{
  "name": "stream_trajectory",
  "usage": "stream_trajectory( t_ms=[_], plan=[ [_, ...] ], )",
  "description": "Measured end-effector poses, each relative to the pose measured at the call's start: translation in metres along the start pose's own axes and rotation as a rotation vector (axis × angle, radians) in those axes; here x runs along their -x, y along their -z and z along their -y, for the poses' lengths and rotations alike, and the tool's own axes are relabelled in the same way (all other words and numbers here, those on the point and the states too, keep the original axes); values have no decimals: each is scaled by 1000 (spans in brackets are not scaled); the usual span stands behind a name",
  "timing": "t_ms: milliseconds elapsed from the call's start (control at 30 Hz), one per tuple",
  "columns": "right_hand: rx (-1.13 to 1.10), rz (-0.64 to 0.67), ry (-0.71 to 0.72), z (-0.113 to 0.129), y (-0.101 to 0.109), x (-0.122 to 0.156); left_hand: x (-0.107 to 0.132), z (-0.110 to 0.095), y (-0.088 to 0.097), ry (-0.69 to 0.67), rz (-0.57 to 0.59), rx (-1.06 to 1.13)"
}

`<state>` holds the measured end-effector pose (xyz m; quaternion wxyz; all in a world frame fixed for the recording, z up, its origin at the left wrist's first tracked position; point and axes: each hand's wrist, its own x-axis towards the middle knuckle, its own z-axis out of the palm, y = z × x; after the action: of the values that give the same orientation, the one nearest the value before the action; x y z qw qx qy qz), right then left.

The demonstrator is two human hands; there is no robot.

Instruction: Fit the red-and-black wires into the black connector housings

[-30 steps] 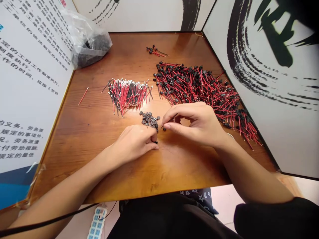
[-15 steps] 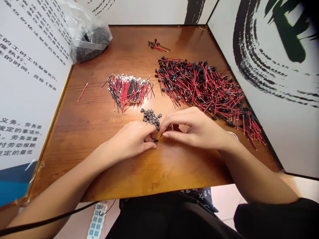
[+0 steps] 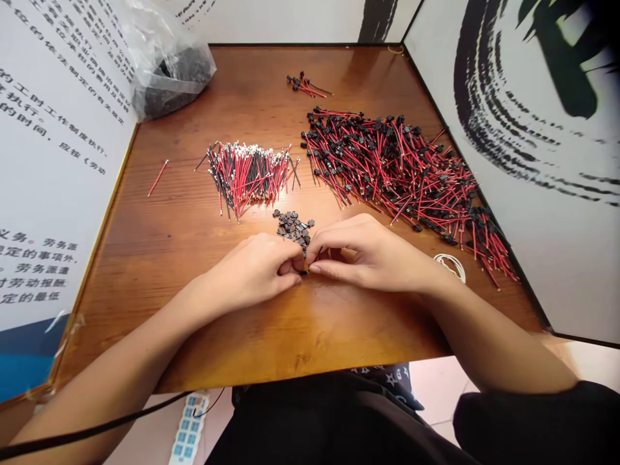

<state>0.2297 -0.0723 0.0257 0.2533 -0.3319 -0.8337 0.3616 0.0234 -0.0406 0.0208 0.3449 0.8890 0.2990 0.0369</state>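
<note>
My left hand (image 3: 266,265) is closed, pinching a small black connector housing (image 3: 304,272) between thumb and forefinger. Close on its right, my right hand (image 3: 353,252) holds a short black wire (image 3: 320,250) in a pinch, mostly hidden by the fingers. The fingertips of both hands nearly meet over the table; whether the wire end is inside the housing is hidden. Just beyond them lies a small heap of loose black housings (image 3: 293,226). Further back is a bundle of loose red and black wires (image 3: 249,174) with metal terminals on their far ends.
A large pile of red and black wires with black connectors (image 3: 387,161) covers the right side. A few more wired connectors (image 3: 307,84) lie at the back. One red wire (image 3: 158,178) is at left, a plastic bag (image 3: 172,77) back left, a white cord loop (image 3: 450,265) by my right wrist.
My right hand has moved slightly left, bringing the black wire to the housing in my left hand. The left hand has barely moved. More of the white cord loop shows.
</note>
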Motion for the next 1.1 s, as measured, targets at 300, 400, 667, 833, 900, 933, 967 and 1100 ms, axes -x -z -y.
stream_trajectory(
  t_ms=[300, 400, 667, 833, 900, 933, 967, 1100],
  plan=[
    [54, -71, 31, 0, 6, 1, -1, -1, 0, 35, -30, 59],
    [83, -97, 29, 0, 9, 3, -1, -2, 2, 97, -27, 159],
    [102, -136, 11, 1, 14, 4, -1, -4, 7, 238, -51, 402],
    [78, -142, 4, 2, 13, 4, -1, -6, 7, 285, -50, 451],
    [55, -148, -5, 2, 13, 4, -1, -6, 8, 299, -52, 464],
    [41, -159, -12, 3, 12, 3, -1, -7, 8, 301, -55, 470],
    [26, -175, -22, 3, 11, 3, -1, -7, 8, 300, -60, 475],
    [-64, -260, -95, 4, 7, 2, -1, -7, 7, 266, -86, 469]
  ],
)
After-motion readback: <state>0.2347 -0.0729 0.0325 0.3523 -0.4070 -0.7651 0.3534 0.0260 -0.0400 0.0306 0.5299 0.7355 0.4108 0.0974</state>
